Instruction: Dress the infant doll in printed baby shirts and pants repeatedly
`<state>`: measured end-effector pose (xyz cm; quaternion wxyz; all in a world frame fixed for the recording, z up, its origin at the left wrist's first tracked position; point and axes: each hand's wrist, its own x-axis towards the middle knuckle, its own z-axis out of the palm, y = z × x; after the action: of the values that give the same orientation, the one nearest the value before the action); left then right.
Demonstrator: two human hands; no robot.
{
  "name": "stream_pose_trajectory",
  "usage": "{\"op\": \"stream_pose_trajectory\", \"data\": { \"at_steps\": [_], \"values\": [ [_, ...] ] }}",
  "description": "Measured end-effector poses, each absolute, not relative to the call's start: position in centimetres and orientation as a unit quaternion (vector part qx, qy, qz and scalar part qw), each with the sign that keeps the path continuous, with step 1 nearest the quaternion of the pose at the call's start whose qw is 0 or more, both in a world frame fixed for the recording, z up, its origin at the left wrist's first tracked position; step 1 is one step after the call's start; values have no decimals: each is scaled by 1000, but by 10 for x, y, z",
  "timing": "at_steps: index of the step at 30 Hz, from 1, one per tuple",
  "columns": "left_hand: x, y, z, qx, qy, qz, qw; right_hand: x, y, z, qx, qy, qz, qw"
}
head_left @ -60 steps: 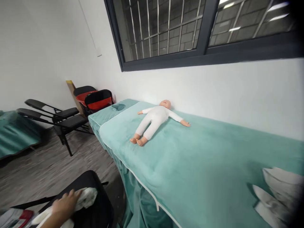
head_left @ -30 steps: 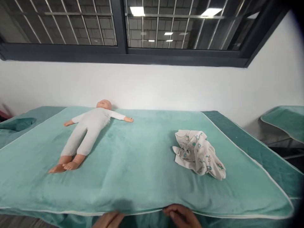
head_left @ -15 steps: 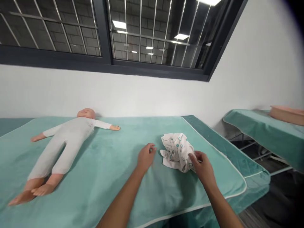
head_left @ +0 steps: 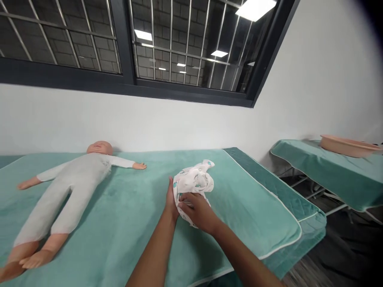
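A crumpled white baby garment (head_left: 193, 179) with a teal print is bunched up between my hands, above the green blanket (head_left: 128, 215). My left hand (head_left: 171, 199) cups it from the left side, with part of the palm and fingers behind the fabric. On its near face my right hand (head_left: 197, 211) has bent fingers gripping a fold. How the garment is folded inside the bunch cannot be made out. Off to the left a baby doll (head_left: 74, 179) in a white bodysuit lies on its back, arms spread, apart from both hands.
The blanket lies over a quilted green bed cover (head_left: 311, 223) whose edge drops at the right. Beyond a gap stands another green-covered table (head_left: 335, 175) bearing a pink basin (head_left: 347, 146). A white wall (head_left: 134, 123) and a dark-framed barred window (head_left: 191, 89) rise behind the bed.
The garment has been lifted and carried left by my right hand. My left hand, formerly apart from it, now holds its left side. The view has turned slightly right.
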<state>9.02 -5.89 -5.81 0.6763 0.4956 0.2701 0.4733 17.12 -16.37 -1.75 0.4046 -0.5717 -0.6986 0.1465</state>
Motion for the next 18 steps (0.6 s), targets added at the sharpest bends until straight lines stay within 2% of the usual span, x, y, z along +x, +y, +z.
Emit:
{"op": "stream_pose_trajectory", "data": {
  "at_steps": [3,6,8,10,13,15,18],
  "values": [
    [84,-63,-54,368,188,471,779,170,-165,-29,-593,-662,116,443],
    [88,-74,-51,339,143,481,796,192,-164,-27,-573,-619,103,528],
    [90,-82,-51,380,119,448,800,209,-163,-20,-557,-622,85,543],
    [91,-87,-54,421,96,380,818,219,-162,-12,-561,-650,80,506],
    [89,-89,-60,441,98,313,835,218,-161,-7,-555,-723,117,394],
    [88,-88,-62,433,113,334,829,208,-159,-11,-554,-744,116,355],
    [90,-85,-64,413,161,432,786,193,-160,-27,-617,-698,69,355]
  ]
}}
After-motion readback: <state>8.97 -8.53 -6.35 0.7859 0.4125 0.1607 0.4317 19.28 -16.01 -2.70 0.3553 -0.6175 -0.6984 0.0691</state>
